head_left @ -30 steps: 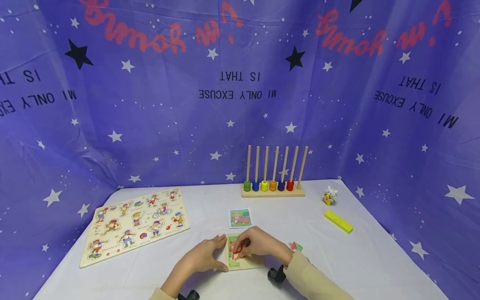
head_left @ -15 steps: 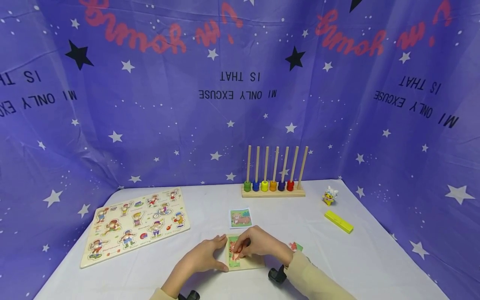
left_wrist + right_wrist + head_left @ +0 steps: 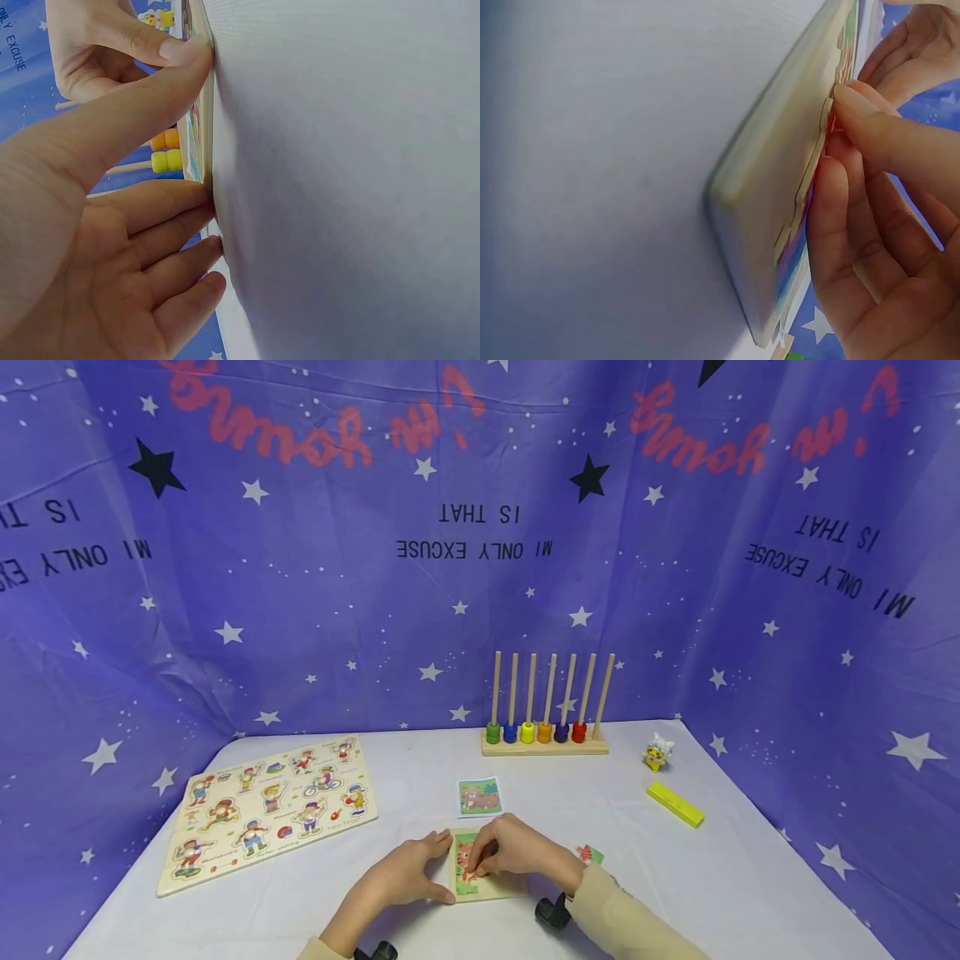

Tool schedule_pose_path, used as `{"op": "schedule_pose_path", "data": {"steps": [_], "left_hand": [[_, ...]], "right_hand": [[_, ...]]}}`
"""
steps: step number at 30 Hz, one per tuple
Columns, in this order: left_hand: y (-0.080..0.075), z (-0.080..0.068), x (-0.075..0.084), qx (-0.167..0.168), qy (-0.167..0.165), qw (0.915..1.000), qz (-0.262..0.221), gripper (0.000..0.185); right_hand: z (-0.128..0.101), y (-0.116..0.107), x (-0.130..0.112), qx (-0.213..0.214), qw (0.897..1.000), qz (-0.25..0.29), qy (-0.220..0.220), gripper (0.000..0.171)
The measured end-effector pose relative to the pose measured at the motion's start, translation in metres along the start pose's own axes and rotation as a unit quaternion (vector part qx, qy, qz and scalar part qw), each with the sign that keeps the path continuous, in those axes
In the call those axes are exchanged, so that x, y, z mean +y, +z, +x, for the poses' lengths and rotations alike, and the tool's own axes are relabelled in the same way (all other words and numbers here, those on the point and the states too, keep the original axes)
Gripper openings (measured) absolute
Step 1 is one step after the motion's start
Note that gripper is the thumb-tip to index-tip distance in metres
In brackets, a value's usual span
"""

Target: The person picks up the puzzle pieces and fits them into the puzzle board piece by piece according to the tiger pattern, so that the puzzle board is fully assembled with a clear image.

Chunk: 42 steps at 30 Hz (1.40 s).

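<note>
A small wooden puzzle board (image 3: 502, 887) lies on the table, its left part filled with green and red picture pieces. My left hand (image 3: 408, 870) rests against the board's left edge, thumb at the near corner and fingers near the far corner, fairly straight in the left wrist view. My right hand (image 3: 517, 847) is over the board. Its thumb and curled fingers pinch at a red puzzle piece (image 3: 468, 870) lying in the board; the fingertips partly hide it. In the right wrist view, the bare wood of the board (image 3: 769, 176) shows beside the pieces' cut edges.
A loose puzzle piece (image 3: 590, 854) lies beside the right wrist. Behind the board is a picture card (image 3: 478, 797). Farther back stands a peg rack (image 3: 545, 747) with coloured beads. A large sports puzzle (image 3: 273, 814) lies left; a figurine (image 3: 657, 752) and yellow block (image 3: 675, 804) are right.
Hardly anything differs. The right hand's fingertips shift very slightly over the red piece; the left hand and board stay put.
</note>
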State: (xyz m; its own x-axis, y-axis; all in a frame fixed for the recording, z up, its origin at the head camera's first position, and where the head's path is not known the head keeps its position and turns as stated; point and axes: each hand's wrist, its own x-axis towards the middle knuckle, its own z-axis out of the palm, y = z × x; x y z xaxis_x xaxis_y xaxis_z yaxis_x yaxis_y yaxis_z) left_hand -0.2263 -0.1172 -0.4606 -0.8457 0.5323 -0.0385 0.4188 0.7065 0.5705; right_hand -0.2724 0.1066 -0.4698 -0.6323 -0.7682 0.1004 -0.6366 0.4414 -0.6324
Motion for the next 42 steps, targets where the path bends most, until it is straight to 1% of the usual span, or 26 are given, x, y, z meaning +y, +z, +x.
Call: {"op": "schedule_pose_path", "data": {"steps": [5, 10, 15, 18, 22, 25, 29, 35, 42], "left_hand": [[0.000, 0.000, 0.000, 0.001, -0.003, 1.0000, 0.002, 0.088], [0.001, 0.000, -0.001, 0.001, 0.001, 1.0000, 0.004, 0.089], [0.001, 0.000, 0.000, 0.001, -0.002, 1.0000, 0.009, 0.089], [0.000, 0.000, 0.001, 0.001, -0.002, 1.0000, 0.009, 0.089], [0.000, -0.001, 0.001, 0.001, 0.001, 1.0000, 0.003, 0.088], [0.000, -0.001, 0.001, 0.000, 0.002, 1.0000, -0.001, 0.088], [0.001, -0.001, 0.001, -0.001, -0.001, 1.0000, -0.004, 0.088], [0.001, -0.001, 0.000, 0.000, -0.004, 1.0000, -0.003, 0.089], [0.001, -0.001, 0.000, 0.000, -0.002, 1.0000, -0.003, 0.089]], "right_hand": [[-0.002, -0.001, 0.002, -0.012, 1.000, 0.006, -0.012, 0.009], [-0.010, -0.005, 0.002, -0.026, 0.999, 0.013, -0.021, 0.011], [-0.022, -0.012, 0.003, -0.011, 0.999, 0.020, -0.027, 0.018], [-0.029, -0.018, 0.005, 0.003, 1.000, 0.027, -0.015, 0.021], [-0.039, -0.026, 0.008, 0.018, 0.999, 0.035, 0.016, 0.019], [-0.046, -0.031, 0.011, 0.028, 0.999, 0.037, 0.029, 0.018], [-0.056, -0.037, 0.016, 0.033, 0.998, 0.032, 0.032, 0.019], [-0.071, -0.045, 0.024, 0.030, 0.999, 0.012, 0.037, 0.020], [-0.090, -0.056, 0.028, 0.010, 0.997, -0.019, 0.069, 0.022]]}}
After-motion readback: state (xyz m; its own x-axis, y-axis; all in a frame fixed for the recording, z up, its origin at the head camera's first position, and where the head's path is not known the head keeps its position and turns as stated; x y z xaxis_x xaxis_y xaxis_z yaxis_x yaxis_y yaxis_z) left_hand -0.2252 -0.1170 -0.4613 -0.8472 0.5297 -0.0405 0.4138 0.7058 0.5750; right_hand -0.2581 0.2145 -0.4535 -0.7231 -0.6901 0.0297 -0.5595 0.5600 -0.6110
